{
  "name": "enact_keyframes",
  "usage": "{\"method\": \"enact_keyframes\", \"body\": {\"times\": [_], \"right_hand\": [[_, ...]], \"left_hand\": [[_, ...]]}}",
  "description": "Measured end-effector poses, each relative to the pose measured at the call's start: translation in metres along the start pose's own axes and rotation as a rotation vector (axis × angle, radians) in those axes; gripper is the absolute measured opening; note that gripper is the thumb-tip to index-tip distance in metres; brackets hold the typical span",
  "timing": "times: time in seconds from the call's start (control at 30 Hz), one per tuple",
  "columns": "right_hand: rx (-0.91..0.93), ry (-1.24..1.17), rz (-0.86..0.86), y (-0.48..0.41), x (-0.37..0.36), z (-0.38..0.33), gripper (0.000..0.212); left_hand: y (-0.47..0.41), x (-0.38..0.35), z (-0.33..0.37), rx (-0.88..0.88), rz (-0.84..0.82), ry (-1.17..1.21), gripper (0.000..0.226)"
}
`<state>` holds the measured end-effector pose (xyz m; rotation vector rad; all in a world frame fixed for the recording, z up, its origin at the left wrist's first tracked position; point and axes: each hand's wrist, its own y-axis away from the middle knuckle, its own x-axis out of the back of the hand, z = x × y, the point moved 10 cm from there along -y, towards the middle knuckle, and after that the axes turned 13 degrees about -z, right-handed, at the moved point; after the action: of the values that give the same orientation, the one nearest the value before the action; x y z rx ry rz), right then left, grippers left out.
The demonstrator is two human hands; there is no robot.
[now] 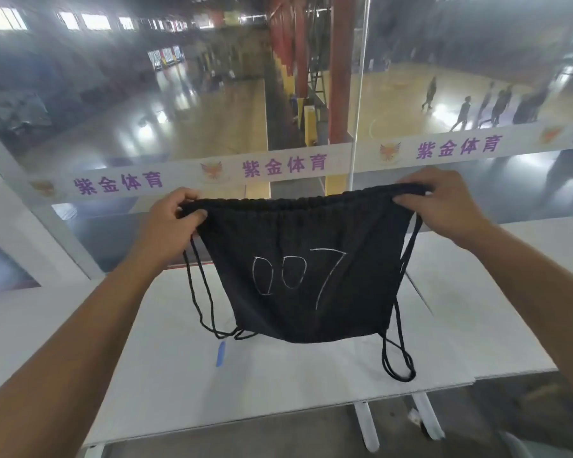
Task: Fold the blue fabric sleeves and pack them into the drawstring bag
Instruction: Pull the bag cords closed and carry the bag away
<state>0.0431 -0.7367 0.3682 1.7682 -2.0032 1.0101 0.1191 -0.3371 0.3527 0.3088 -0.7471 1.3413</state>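
Note:
A black drawstring bag [298, 259] with "007" chalked on its front hangs in the air above the white table [179, 375]. My left hand [172, 223] pinches its top left corner. My right hand [444, 206] pinches its top right corner. The gathered top edge is stretched between them. Black cords [199, 292] dangle in loops on both sides, down to the table. No blue fabric sleeves are in view.
A short strip of blue tape [220, 353] sticks to the table below the bag. A glass wall with a white lettered band [285, 166] stands just behind the table. Beyond it lies a sports hall with people far off. The table's near edge is at the bottom.

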Motion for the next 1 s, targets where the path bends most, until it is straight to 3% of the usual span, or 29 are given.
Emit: {"method": "enact_keyframes", "body": {"times": [0.13, 0.23, 0.33, 0.4, 0.5, 0.6, 0.7, 0.87, 1.0], "right_hand": [[-0.018, -0.209, 0.099, -0.009, 0.014, 0.003, 0.023], [-0.166, -0.208, 0.067, -0.011, -0.018, 0.046, 0.032], [-0.34, -0.175, -0.011, 0.003, -0.067, 0.101, 0.025], [-0.39, -0.223, 0.014, 0.017, -0.085, 0.12, 0.015], [-0.49, -0.285, 0.058, 0.031, -0.093, 0.141, 0.028], [-0.598, -0.363, -0.016, 0.042, -0.101, 0.161, 0.034], [-0.602, -0.383, -0.091, 0.046, -0.101, 0.168, 0.014], [-0.601, -0.475, -0.235, 0.038, -0.098, 0.154, 0.007], [-0.609, -0.503, -0.309, 0.029, -0.1, 0.141, 0.031]], "left_hand": [[-0.011, 0.012, 0.002, 0.009, 0.093, 0.218, 0.011], [-0.018, -0.025, -0.032, 0.114, -0.01, 0.146, 0.015], [-0.007, -0.072, -0.086, 0.248, -0.173, 0.201, 0.024], [0.002, -0.088, -0.111, 0.298, -0.196, 0.265, 0.021], [0.009, -0.093, -0.127, 0.327, -0.179, 0.319, 0.014], [0.016, -0.096, -0.141, 0.397, -0.214, 0.354, 0.044], [0.034, -0.105, -0.162, 0.546, -0.299, 0.461, 0.075], [0.055, -0.098, -0.18, 0.649, -0.254, 0.506, 0.031], [0.052, -0.091, -0.171, 0.635, -0.279, 0.499, 0.035]]}}
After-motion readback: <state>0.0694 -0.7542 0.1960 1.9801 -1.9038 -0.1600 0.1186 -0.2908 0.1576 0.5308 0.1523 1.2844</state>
